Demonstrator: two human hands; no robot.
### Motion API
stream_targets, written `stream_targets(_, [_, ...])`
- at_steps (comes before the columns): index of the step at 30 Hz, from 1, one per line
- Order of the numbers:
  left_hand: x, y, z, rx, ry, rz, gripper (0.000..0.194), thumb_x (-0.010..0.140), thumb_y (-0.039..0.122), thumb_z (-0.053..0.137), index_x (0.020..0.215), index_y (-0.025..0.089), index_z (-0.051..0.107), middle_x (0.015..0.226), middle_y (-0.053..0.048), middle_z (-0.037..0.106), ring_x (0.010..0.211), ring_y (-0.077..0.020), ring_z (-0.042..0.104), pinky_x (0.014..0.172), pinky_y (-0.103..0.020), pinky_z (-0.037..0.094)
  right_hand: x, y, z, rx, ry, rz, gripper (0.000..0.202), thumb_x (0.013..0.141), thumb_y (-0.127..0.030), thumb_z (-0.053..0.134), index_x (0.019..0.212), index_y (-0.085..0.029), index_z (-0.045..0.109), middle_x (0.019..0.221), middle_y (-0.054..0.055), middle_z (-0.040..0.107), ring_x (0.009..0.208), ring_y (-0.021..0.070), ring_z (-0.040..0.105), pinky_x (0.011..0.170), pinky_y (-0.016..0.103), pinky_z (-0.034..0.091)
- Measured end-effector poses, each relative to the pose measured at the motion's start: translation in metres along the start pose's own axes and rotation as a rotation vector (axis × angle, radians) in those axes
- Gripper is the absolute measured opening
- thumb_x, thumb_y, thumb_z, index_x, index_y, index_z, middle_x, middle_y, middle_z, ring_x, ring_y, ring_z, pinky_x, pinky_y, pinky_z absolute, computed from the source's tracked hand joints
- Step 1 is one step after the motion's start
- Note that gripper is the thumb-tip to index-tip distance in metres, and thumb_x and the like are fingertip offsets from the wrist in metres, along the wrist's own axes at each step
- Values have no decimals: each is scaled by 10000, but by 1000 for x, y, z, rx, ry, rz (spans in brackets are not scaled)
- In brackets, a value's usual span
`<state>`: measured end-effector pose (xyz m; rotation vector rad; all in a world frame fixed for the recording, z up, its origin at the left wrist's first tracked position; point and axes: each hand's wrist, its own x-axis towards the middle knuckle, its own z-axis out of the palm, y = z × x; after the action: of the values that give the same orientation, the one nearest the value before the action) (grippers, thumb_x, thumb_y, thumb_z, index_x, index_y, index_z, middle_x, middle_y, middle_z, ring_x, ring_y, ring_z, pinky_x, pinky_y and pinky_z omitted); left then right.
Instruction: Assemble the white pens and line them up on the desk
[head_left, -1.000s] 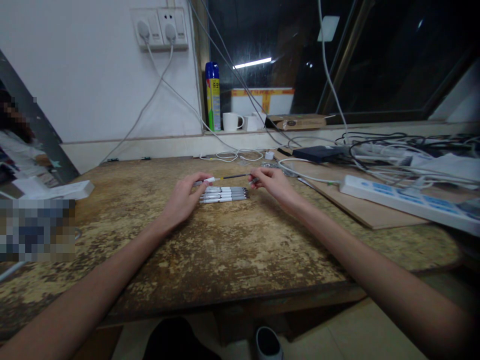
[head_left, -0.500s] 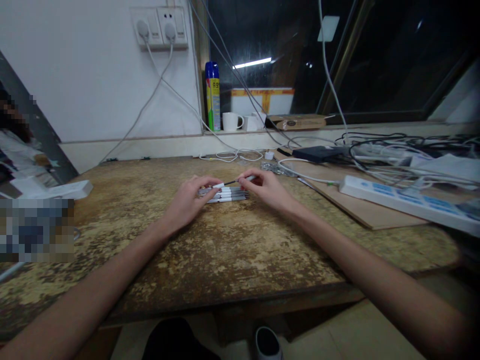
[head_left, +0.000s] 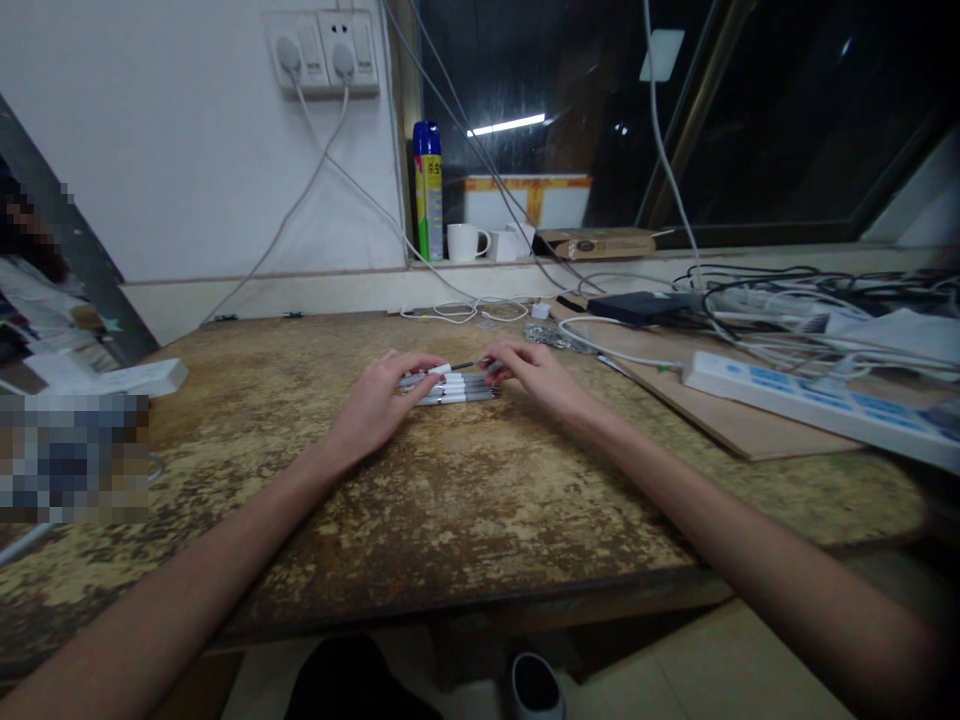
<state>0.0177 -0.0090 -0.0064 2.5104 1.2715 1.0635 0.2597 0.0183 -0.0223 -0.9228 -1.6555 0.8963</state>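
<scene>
My left hand (head_left: 382, 390) is closed, thumb and fingers round the white barrel of a pen (head_left: 438, 370). A thin dark refill (head_left: 466, 364) sticks out of that barrel to the right. At its far end my right hand (head_left: 534, 374) pinches a small grey piece (head_left: 492, 368), probably the pen's front section, partly hidden by the fingertips. Just below, several white and grey pens (head_left: 457, 394) lie side by side on the table, their grey ends to the right. My left thumb covers part of the row.
The worn wooden table (head_left: 465, 500) carries a clear bag of small parts (head_left: 551, 336) behind my right hand. On the right are a board (head_left: 720, 415), a white power strip (head_left: 810, 400) and tangled cables (head_left: 787, 290). A spray can (head_left: 428, 195) and mug (head_left: 465, 242) stand by the window.
My right fingers have shifted slightly right and curled down over the grey piece, which earlier pointed up to the right. My left hand holds the barrel in nearly the same place.
</scene>
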Motion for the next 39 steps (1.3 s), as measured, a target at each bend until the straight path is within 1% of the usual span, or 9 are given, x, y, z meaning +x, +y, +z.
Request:
stream_targets(3, [0,-3,0,14,7,-18,259,1001,379,581,1170,259,736,1149,-38,764,1045,-252,652,981,-436,482,2,1,-2,39,71,-3,141,873,-276,606,830,-210,724,832,49,715,825,199,671,867,362,524])
stream_targets(5, [0,-5,0,19,13,-22,258,1003,374,577,1172,257,735,1155,-38,762,1056,-253,653,984,-435,481,3,1,-4,79,106,-8,110,840,-236,617,862,-213,722,848,40,713,852,192,676,902,362,524])
stream_targets(10, [0,-11,1,9,16,-24,265,1007,358,571,1182,243,734,1172,-50,756,1081,-256,656,996,-432,477,1,-2,-4,195,115,15,94,828,-247,645,892,-210,702,930,46,715,883,182,688,948,368,527])
stream_targets(18, [0,-8,1,9,5,-16,268,1012,351,569,1193,235,730,1195,-55,755,1097,-250,659,997,-424,477,0,-3,-3,171,81,13,128,833,-307,674,908,-205,694,946,53,719,911,197,692,973,404,538])
stream_targets(24, [0,-5,0,-12,-2,-18,258,1008,351,577,1176,232,731,1183,-56,757,1090,-244,663,994,-416,482,-1,-3,-2,168,65,12,153,831,-318,691,930,-202,700,908,43,715,878,192,694,943,401,540])
stream_targets(27, [0,-3,1,-24,-1,-4,251,1005,354,584,1172,238,731,1178,-52,760,1087,-243,666,993,-420,484,-2,-3,1,135,22,10,167,829,-308,708,953,-197,704,902,46,725,872,196,695,906,389,539])
stream_targets(32, [0,1,3,-79,-30,2,247,1008,362,580,1160,250,739,1171,-45,769,1080,-237,684,984,-419,501,-2,2,5,44,-63,-43,205,812,-340,764,960,-205,723,926,45,733,823,189,666,779,346,528])
stream_targets(36, [0,3,3,-124,-46,9,252,1008,355,576,1160,241,743,1195,-52,767,1094,-230,690,990,-407,509,-3,4,7,61,-115,-63,229,809,-361,775,969,-204,727,944,36,727,792,168,648,733,319,508])
stream_targets(39, [0,1,4,-141,-50,23,261,1005,357,578,1169,236,742,1199,-58,766,1089,-226,695,991,-398,513,-3,4,7,64,-116,-77,232,803,-363,783,957,-200,725,933,31,719,771,158,643,715,309,505])
